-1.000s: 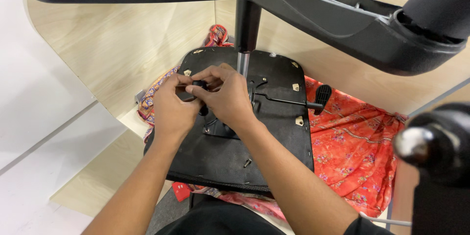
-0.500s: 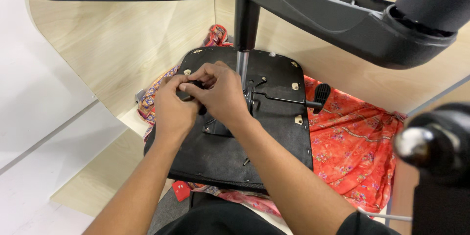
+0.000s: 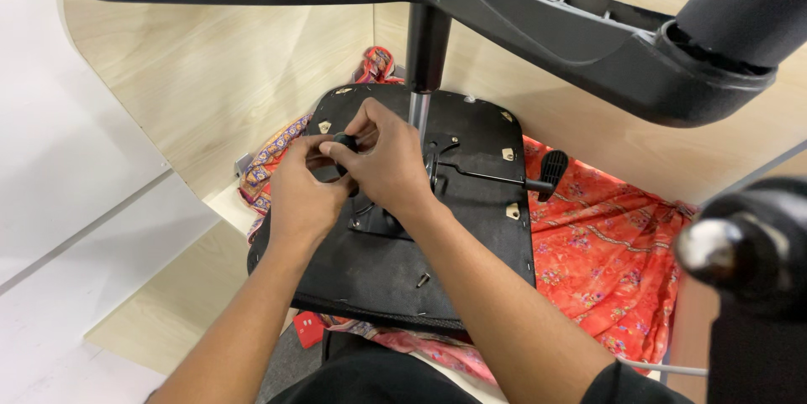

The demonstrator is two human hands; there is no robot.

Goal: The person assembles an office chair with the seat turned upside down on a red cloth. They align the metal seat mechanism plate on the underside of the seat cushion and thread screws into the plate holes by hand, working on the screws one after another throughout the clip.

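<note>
Hands over upturned seat base [image 3: 471,227] | left hand [image 3: 298,194] curled | right hand [image 3: 388,164] grip pinched on black knob [image 3: 345,142]

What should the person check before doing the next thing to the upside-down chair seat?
1. Both hands on the small black knob: ok. The left hand and right hand meet at it.
2. Knob threaded in straight: cannot tell, the fingers hide its base.
3. Seat lying flat: ok, its underside faces up on the red patterned cloth.
4. Lever out of the way: ok, it sticks out to the right, apart from both hands.
5. Loose parts: not ok, a small screw lies free on the seat near the right forearm.
6. Headroom: not ok, the chair base hangs right above the hands.
</note>
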